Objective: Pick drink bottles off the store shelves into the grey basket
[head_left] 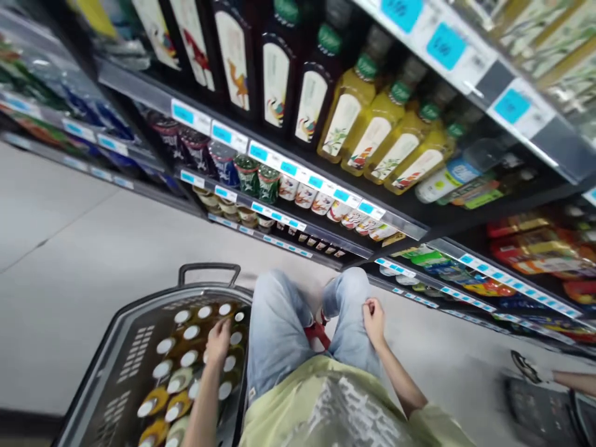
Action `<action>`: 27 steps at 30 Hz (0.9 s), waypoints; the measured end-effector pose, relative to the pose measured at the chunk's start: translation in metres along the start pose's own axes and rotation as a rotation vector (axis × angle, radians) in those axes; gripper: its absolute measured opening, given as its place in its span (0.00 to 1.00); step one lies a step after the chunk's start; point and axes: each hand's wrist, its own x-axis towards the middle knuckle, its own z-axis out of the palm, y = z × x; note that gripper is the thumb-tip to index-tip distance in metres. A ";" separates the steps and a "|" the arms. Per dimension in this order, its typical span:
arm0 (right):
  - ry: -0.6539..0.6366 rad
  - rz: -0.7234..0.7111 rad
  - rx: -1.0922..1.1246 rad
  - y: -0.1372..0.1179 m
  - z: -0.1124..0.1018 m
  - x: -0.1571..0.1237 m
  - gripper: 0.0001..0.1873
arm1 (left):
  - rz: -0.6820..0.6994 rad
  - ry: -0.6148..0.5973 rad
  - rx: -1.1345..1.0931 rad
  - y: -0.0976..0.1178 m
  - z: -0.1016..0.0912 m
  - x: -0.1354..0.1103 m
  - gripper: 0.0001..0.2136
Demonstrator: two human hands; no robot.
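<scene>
My left hand (218, 340) is over the basket (114, 316) on the floor at my left, fingers curled in among the bottle caps. Whatever those fingers hold, if anything, is hidden by the hand. Several bottles with white caps (190, 333) stand upright in the basket; some look amber or yellow, others pale. A raised handle (209, 267) is on the basket's far end. My right hand (374, 320) rests against my right knee, fingers curled in, with nothing visible in them.
Ahead, a shelf holds dark bottles (277, 77) and yellow bottles (372, 133) with green caps. Below are jars (267, 183) and white tins (321, 202). Packets (526, 248) fill the right-hand shelves. At far right, another person's foot (526, 366) is near a dark bin-like object (535, 403).
</scene>
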 end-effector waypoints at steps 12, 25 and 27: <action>0.029 -0.107 0.076 0.010 0.016 0.004 0.10 | 0.266 0.001 -0.204 0.032 0.014 -0.065 0.30; -0.069 0.035 0.093 -0.031 0.009 0.010 0.05 | 0.889 0.177 0.515 0.117 0.071 -0.071 0.18; -0.110 0.063 0.118 -0.040 0.005 0.015 0.03 | 0.870 0.199 0.539 0.118 0.077 -0.070 0.18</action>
